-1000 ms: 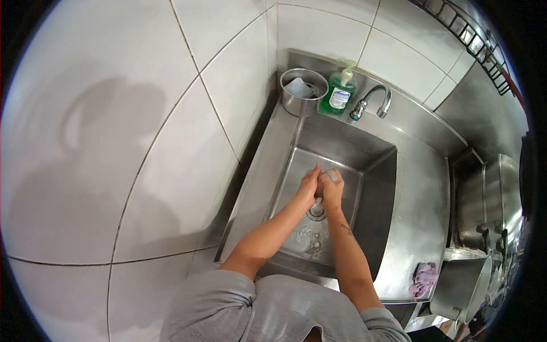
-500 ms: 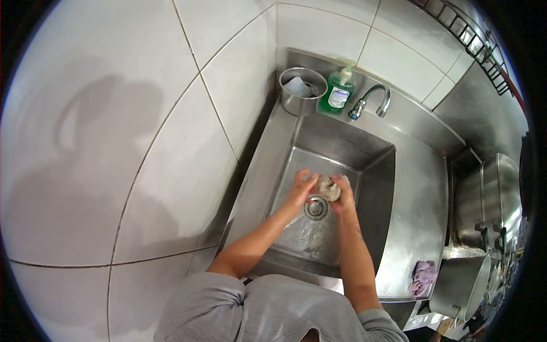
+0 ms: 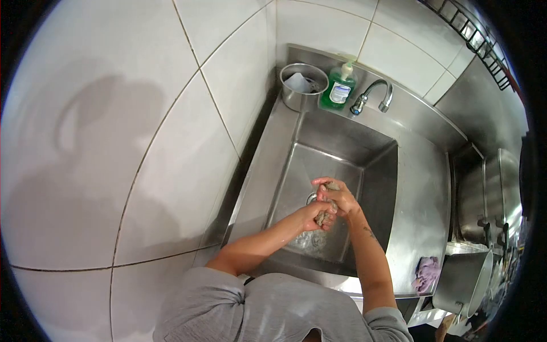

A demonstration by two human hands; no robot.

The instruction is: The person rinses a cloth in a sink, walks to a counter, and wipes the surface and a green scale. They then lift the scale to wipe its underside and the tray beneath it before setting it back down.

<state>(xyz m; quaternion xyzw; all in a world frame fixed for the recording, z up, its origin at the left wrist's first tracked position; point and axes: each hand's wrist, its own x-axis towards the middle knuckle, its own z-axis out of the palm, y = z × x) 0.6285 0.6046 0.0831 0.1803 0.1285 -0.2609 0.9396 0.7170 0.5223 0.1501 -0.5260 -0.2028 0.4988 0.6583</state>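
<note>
A wet grey-beige cloth (image 3: 321, 219) is bunched up between my two hands, over the metal sink (image 3: 310, 162). My left hand (image 3: 311, 213) is wrapped round its near end. Round the far end, my right hand (image 3: 343, 199) closes from above, so most of the cloth is hidden by fingers. Both hands touch each other, and the cloth looks twisted. Below them the drain (image 3: 310, 198) is partly covered, and water splashes on the sink floor near my left wrist.
Behind the sink stand a metal pot (image 3: 292, 101) with things inside, a green soap bottle (image 3: 338, 91) and a curved tap (image 3: 376, 91). A purple cloth (image 3: 426, 273) lies on the right counter. Large pots (image 3: 470, 199) stand further right. A tiled wall (image 3: 171, 171) rises on the left.
My hands have come together and turned, the left nearer to me and the right above it. The cloth went from a round bundle to a squeezed, twisted shape, with water splashing below.
</note>
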